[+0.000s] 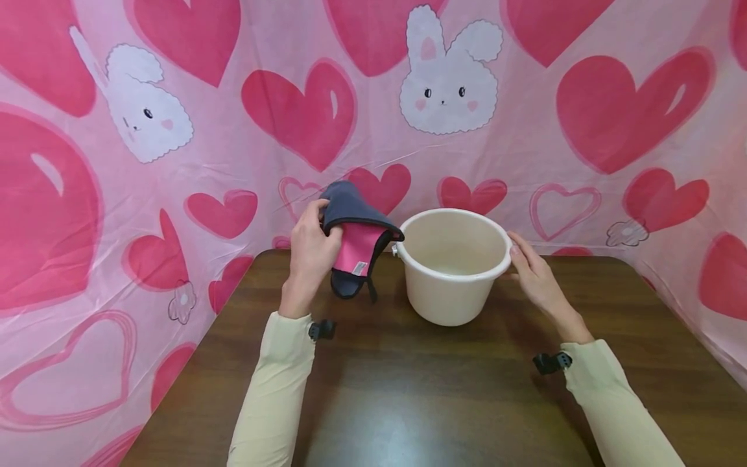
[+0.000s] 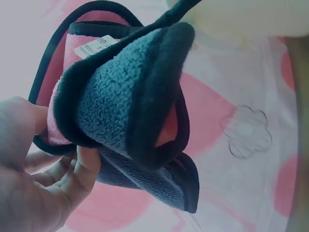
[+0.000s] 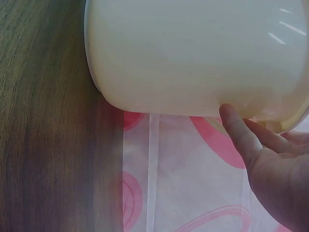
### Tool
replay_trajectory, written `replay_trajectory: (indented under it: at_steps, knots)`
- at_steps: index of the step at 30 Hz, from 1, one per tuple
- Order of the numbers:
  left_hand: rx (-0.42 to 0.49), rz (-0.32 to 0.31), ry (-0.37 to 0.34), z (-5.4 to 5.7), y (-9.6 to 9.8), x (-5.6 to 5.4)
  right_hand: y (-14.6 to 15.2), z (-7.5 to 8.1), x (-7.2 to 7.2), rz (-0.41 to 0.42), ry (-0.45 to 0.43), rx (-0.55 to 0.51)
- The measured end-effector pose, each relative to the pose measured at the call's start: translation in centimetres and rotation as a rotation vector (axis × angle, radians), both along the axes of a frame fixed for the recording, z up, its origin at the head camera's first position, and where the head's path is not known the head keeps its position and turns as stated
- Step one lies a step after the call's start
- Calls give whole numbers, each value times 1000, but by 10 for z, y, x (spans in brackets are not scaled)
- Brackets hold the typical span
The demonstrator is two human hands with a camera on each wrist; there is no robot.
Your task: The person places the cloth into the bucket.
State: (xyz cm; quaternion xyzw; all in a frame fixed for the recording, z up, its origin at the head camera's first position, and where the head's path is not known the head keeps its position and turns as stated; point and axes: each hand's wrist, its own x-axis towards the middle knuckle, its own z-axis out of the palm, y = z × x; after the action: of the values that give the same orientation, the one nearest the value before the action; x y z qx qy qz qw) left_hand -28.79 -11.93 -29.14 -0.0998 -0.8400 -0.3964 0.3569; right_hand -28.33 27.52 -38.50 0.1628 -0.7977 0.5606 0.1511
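My left hand (image 1: 314, 243) grips a folded piece of soft fabric (image 1: 357, 217), holding it up left of a cream bucket (image 1: 448, 295). The fabric is dark blue outside and pink inside, with black edging and a small white label (image 2: 94, 47). In the left wrist view, thumb and fingers pinch its edge; the folds hide what kind of item it is. The bucket stands upright on the table, its visible inside bare. My right hand (image 1: 533, 269) touches the bucket's right side just at the rim, its thumb (image 3: 236, 130) straight against the wall and its fingers partly hidden.
A dark brown wooden table (image 1: 403, 395) lies beneath the bucket. A pink cloth backdrop (image 1: 373, 143) printed with hearts and rabbits hangs behind and at both sides. A small handle mount (image 1: 395, 250) sticks out at the bucket's left rim, close to the fabric.
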Motion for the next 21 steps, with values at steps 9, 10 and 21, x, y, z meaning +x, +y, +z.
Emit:
replay_trajectory:
  at_steps: [9, 10, 21]
  knots:
    - [64, -65, 85, 21, 33, 0, 1, -1, 0, -7, 14, 12]
    - [64, -73, 99, 24, 37, 0, 1, -1, 0, -12, 13, 19]
    - [119, -185, 226, 33, 80, 2, 1, -2, 0, -24, 15, 47]
